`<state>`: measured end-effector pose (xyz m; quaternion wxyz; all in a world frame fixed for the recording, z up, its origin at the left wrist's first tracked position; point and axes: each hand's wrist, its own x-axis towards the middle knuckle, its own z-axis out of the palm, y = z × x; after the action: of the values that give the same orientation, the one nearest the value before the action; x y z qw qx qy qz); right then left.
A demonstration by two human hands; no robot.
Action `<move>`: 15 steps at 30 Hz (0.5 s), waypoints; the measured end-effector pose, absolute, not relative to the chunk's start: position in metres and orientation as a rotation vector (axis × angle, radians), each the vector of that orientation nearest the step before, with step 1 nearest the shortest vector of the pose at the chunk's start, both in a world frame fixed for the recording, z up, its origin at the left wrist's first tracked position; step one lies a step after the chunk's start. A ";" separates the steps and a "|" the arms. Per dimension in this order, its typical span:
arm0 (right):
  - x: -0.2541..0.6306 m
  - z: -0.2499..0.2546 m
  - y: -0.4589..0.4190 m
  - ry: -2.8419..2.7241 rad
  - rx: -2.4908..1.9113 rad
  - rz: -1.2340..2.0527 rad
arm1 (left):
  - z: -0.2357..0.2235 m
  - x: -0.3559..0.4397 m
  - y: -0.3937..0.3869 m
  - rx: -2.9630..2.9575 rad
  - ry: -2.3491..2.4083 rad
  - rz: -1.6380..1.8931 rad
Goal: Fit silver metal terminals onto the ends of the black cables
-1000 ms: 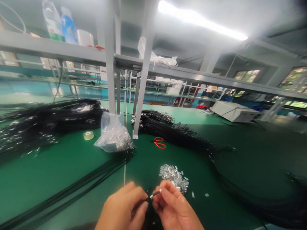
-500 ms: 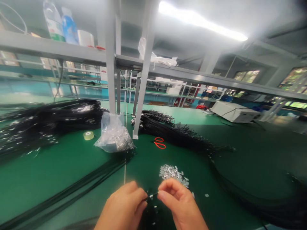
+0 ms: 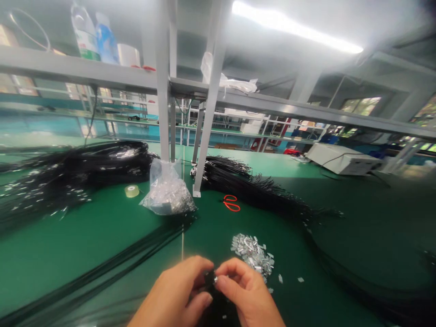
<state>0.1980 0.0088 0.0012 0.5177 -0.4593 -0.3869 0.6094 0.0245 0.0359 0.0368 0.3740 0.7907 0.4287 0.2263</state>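
Observation:
My left hand [image 3: 177,295] and my right hand [image 3: 243,295] meet at the bottom middle of the green table [image 3: 85,240]. Both are closed in a pinch on the end of a thin black cable [image 3: 209,277] that carries a small silver metal sleeve. A dark bunch of the same cables [image 3: 218,309] hangs between my wrists. Just beyond my right fingers lies a small heap of loose silver sleeves [image 3: 252,252].
A clear bag of silver sleeves [image 3: 167,193] sits by the grey rack posts [image 3: 207,118]. Big piles of black cables lie at left [image 3: 68,175] and centre right [image 3: 259,188]. Red scissors [image 3: 231,203], a tape roll [image 3: 131,191] and a white box [image 3: 340,159] are farther back.
My hands have drawn closer together, and the right fingers have slid along the cable end toward the left fingers. The camera has shifted a little.

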 end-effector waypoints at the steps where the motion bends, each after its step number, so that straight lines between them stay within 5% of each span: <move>1: 0.196 0.002 0.008 -0.888 -1.098 1.461 | 0.037 0.022 0.036 2.014 1.107 0.574; 7: 0.182 0.006 0.005 -0.789 -1.046 1.593 | 0.036 0.016 0.039 1.937 1.075 0.588; 15: 0.176 0.021 0.006 -0.984 -1.335 1.171 | 0.049 0.009 0.066 1.788 0.826 0.381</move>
<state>0.1765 0.0059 0.0210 0.5274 -0.5585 -0.4118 0.4902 0.0094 0.0664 0.0489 0.5378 0.7515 0.3469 0.1602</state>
